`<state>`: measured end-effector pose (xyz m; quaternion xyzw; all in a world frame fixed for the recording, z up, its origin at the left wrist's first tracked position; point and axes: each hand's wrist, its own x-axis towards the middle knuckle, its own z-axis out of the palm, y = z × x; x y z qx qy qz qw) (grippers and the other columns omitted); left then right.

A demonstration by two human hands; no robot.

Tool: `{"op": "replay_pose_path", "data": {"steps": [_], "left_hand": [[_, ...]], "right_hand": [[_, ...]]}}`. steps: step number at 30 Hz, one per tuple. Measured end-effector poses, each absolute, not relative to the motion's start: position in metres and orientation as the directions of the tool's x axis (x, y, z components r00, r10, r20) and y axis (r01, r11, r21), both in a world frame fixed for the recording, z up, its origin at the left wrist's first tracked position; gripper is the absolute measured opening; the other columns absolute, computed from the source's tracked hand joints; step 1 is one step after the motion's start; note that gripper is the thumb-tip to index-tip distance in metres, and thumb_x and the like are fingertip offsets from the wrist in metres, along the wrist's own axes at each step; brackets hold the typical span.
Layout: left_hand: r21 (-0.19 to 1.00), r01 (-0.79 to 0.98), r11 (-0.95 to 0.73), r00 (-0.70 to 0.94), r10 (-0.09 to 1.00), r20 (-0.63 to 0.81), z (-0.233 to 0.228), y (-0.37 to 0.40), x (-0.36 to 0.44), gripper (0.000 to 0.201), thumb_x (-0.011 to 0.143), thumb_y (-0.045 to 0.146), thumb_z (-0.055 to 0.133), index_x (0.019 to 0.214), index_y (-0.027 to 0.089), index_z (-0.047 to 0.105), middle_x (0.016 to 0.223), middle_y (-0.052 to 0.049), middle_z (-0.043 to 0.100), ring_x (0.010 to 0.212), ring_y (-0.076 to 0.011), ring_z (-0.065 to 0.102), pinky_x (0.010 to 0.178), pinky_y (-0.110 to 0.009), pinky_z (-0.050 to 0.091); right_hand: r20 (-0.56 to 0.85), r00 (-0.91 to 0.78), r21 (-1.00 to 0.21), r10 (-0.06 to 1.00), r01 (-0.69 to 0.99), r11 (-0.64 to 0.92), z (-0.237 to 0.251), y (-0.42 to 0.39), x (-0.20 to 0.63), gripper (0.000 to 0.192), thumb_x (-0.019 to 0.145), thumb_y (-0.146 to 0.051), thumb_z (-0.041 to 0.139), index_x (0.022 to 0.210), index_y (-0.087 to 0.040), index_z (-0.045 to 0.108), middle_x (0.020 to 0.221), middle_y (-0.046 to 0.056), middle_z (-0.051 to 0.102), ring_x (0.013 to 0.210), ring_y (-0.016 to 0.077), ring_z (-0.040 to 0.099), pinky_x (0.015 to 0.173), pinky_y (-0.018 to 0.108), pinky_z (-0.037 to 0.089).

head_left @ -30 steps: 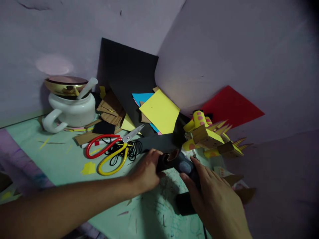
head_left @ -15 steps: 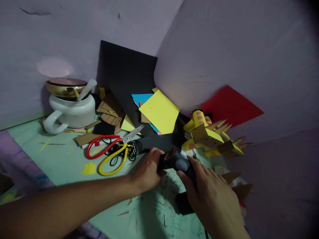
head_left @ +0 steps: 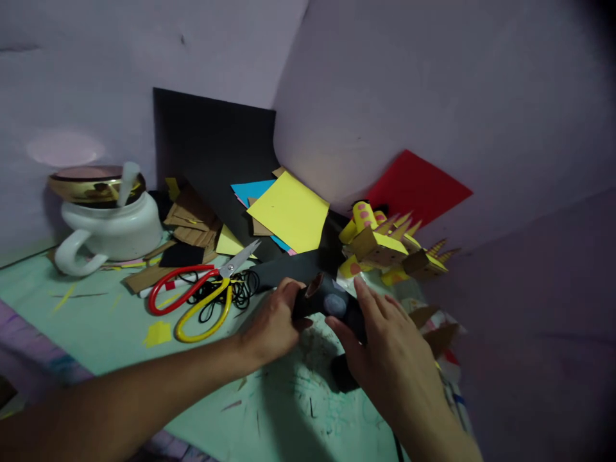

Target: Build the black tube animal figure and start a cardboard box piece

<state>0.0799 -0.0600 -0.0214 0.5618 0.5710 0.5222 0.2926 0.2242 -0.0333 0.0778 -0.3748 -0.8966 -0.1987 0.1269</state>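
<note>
Both hands hold a black cardboard tube piece above the table. It has a bluish-grey round spot, and brown shows at its open end. My left hand is closed on the left end of the piece, thumb underneath. From the right, my right hand grips the other side with thumb and fingers, hiding much of it. Another black part shows below my right hand; whether it joins the held piece I cannot tell. Left of my left hand lie scissors with one red and one yellow handle, over tangled black cord.
A white pot with a gold bowl stands at the back left. Cardboard scraps, yellow paper and black paper lean at the wall. Yellow spotted cardboard figures and red paper are at the right.
The view has shifted a little to the right, so everything sits further left. Both hands keep hold of the black tube piece, with only a slight change in position.
</note>
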Motion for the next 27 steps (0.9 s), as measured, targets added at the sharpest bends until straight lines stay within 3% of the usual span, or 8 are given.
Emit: {"op": "replay_pose_path", "data": {"steps": [3, 6, 7, 10, 13, 15, 20, 27], "left_hand": [[0.894, 0.379, -0.237, -0.182, 0.929, 0.323, -0.023, -0.057, 0.079, 0.032, 0.065, 0.012, 0.060, 0.095, 0.020, 0.049, 0.095, -0.003, 0.053, 0.088, -0.0202, 0.054, 0.077, -0.033, 0.044], [0.890, 0.388, -0.241, -0.207, 0.918, 0.339, -0.024, -0.054, 0.080, 0.036, 0.063, 0.009, 0.061, 0.094, 0.021, 0.049, 0.095, -0.001, 0.052, 0.087, -0.0182, 0.054, 0.077, -0.031, 0.044], [0.891, 0.388, -0.237, -0.217, 0.916, 0.338, -0.024, -0.054, 0.080, 0.036, 0.063, 0.008, 0.061, 0.094, 0.021, 0.049, 0.094, 0.000, 0.052, 0.087, -0.0177, 0.054, 0.077, -0.030, 0.044], [0.885, 0.400, -0.237, -0.213, 0.916, 0.341, -0.024, -0.053, 0.081, 0.034, 0.064, 0.009, 0.060, 0.094, 0.021, 0.050, 0.093, 0.000, 0.053, 0.085, -0.0170, 0.055, 0.076, -0.029, 0.045], [0.885, 0.419, -0.201, -0.236, 0.917, 0.320, -0.025, -0.052, 0.081, 0.035, 0.064, 0.011, 0.062, 0.095, 0.021, 0.050, 0.093, 0.000, 0.056, 0.086, -0.0180, 0.057, 0.077, -0.030, 0.046], [0.894, 0.407, -0.185, -0.257, 0.917, 0.307, -0.028, -0.052, 0.082, 0.039, 0.063, 0.014, 0.064, 0.099, 0.021, 0.049, 0.094, -0.001, 0.057, 0.089, -0.0196, 0.058, 0.079, -0.033, 0.046], [0.902, 0.404, -0.154, -0.244, 0.932, 0.269, -0.031, -0.047, 0.079, 0.041, 0.065, 0.022, 0.064, 0.103, 0.020, 0.049, 0.099, -0.004, 0.059, 0.094, -0.0228, 0.058, 0.083, -0.038, 0.047], [0.908, 0.379, -0.176, -0.312, 0.900, 0.304, -0.021, -0.038, 0.073, 0.045, 0.058, 0.027, 0.069, 0.098, 0.019, 0.050, 0.095, -0.005, 0.063, 0.094, -0.0257, 0.058, 0.086, -0.042, 0.047]], "right_hand": [[0.598, -0.619, 0.156, 0.508, 0.712, 0.684, 0.089, -0.050, 0.231, 0.048, 0.078, -0.037, 0.056, 0.117, -0.010, 0.050, 0.108, 0.016, 0.063, 0.101, 0.0287, 0.058, 0.090, 0.046, 0.043], [0.796, -0.298, -0.142, 0.527, 0.754, 0.642, 0.092, -0.079, 0.253, 0.012, 0.077, -0.026, 0.060, 0.088, -0.021, 0.060, 0.084, 0.005, 0.067, 0.082, 0.0208, 0.062, 0.078, 0.035, 0.047], [0.802, -0.144, -0.266, 0.579, 0.782, 0.564, 0.088, -0.087, 0.263, 0.004, 0.077, -0.025, 0.060, 0.077, -0.021, 0.060, 0.075, 0.002, 0.065, 0.070, 0.0180, 0.061, 0.069, 0.031, 0.047], [0.574, 0.106, -0.477, 0.812, 0.849, 0.227, 0.062, -0.101, 0.296, 0.025, 0.074, -0.039, 0.061, 0.058, -0.020, 0.058, 0.050, -0.002, 0.054, 0.042, 0.0119, 0.047, 0.046, 0.025, 0.038], [0.174, 0.124, -0.646, 0.977, 0.763, 0.018, 0.024, -0.093, 0.317, 0.029, 0.065, -0.047, 0.066, 0.070, -0.018, 0.062, 0.063, 0.003, 0.064, 0.058, 0.0191, 0.060, 0.056, 0.029, 0.047], [0.083, 0.109, -0.743, 0.991, 0.669, -0.012, 0.003, -0.083, 0.319, 0.043, 0.059, -0.045, 0.070, 0.089, -0.016, 0.061, 0.083, 0.008, 0.067, 0.072, 0.0235, 0.062, 0.064, 0.034, 0.050], [0.136, -0.037, -0.848, 0.990, 0.512, 0.136, -0.010, -0.057, 0.301, 0.045, 0.061, -0.031, 0.071, 0.101, -0.015, 0.057, 0.099, 0.010, 0.065, 0.095, 0.0257, 0.058, 0.087, 0.044, 0.043], [0.220, -0.096, -0.890, 0.971, 0.388, 0.240, -0.004, -0.029, 0.290, 0.033, 0.062, -0.017, 0.066, 0.095, -0.014, 0.059, 0.103, 0.010, 0.064, 0.101, 0.0232, 0.056, 0.092, 0.039, 0.040]]}}
